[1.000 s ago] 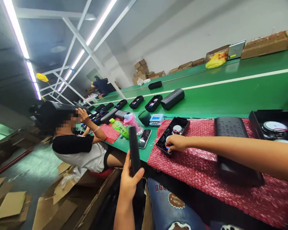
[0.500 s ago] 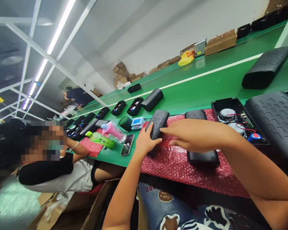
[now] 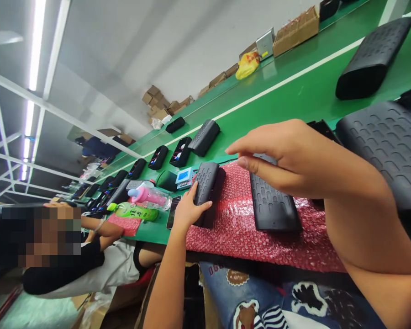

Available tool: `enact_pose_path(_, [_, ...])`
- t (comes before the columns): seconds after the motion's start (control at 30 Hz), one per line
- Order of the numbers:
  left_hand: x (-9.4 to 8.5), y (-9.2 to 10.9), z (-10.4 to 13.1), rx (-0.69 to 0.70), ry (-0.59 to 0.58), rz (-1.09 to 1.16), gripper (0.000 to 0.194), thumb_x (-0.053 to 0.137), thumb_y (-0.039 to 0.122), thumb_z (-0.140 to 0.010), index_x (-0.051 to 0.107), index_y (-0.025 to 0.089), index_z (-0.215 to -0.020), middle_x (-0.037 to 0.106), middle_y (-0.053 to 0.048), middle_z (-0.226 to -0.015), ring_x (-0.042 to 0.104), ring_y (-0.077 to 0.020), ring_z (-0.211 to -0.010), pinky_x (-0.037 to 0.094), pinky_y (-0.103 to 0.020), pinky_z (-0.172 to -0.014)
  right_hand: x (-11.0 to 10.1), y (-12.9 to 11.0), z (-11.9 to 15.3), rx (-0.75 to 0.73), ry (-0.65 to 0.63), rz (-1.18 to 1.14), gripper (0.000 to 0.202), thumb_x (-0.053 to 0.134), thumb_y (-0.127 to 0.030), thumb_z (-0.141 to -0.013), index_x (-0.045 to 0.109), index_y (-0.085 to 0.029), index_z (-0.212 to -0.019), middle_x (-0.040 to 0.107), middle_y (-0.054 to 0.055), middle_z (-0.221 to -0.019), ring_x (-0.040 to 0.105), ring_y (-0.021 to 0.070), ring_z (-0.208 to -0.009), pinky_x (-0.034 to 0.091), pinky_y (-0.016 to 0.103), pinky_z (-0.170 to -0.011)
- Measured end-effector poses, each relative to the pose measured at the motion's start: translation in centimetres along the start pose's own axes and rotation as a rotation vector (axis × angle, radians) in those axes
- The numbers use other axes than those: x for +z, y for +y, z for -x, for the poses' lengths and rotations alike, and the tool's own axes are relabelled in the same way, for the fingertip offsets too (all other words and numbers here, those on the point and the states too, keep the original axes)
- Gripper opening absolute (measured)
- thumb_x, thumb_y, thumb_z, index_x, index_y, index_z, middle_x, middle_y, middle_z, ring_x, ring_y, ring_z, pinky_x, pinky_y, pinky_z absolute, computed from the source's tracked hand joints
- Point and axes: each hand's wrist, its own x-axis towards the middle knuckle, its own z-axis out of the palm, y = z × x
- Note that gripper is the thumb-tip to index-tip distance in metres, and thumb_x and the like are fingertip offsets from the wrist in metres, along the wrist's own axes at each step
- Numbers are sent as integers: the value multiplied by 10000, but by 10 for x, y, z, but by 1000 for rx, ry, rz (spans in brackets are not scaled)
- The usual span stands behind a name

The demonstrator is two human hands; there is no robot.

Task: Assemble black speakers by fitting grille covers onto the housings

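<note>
A black speaker case [image 3: 207, 180] with a scale-like pattern on top stands on the red bubble wrap [image 3: 236, 237]. My left hand [image 3: 188, 208] grips its near end, thumb on one side and fingers on the other. A second patterned black case [image 3: 276, 210] lies flat on the wrap to the right. Above that case's far end my right hand [image 3: 284, 153] hovers, fingers stretched forward and the thumb apart below them, with nothing visible in it. Behind my right wrist, another black case [image 3: 322, 130] is mostly hidden.
A large patterned black case [image 3: 380, 146] stands at the right, with another case [image 3: 373, 59] beyond it on the green bench. A blue-screened device [image 3: 185, 177], a green bottle [image 3: 133, 211], a pink bottle [image 3: 149, 197] and a phone [image 3: 173, 212] are at the left, near a seated co-worker [image 3: 89, 260].
My right hand has lifted and drawn back from the left case. The left hand keeps its hold on that case. The view has tilted and shifted.
</note>
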Motion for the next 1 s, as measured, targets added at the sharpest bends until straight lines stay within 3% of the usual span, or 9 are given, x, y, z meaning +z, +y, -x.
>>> enact_pose_path(0.23, [7,-9,-2,14,-39,9,942,649,571,-704,198,268,-1474,349,-104,-1487,389,-306,-1320,355,-425,-1050,6,7,-1,34,-35,80,206,471,-189,-940,636,-144,-1054,633,74,-962,589,242,-929,433,307,-807])
enact_pose_path(0.37, [7,-12,-4,1,-57,3,953,643,579,-706,174,277,-1478,390,-110,-1454,413,-307,-1297,364,-427,-1039,8,10,-2,14,-18,106,212,491,-204,-926,634,-138,-1067,634,69,-962,595,252,-922,438,322,-797])
enact_pose_path(0.73, [4,1,3,-54,-107,-77,1003,622,608,-702,70,310,-1484,382,-174,-1374,497,-377,-1187,400,-478,-962,11,8,-3,28,-66,98,206,505,-242,-940,642,-161,-1071,639,74,-977,601,245,-922,449,312,-800])
enact_pose_path(1.0, [4,-7,0,-53,-106,-48,1021,632,637,-675,95,315,-1481,409,-154,-1359,488,-352,-1208,392,-441,-982,13,14,0,-73,-26,115,229,489,-272,-914,640,-177,-1057,648,65,-961,609,249,-848,454,327,-712])
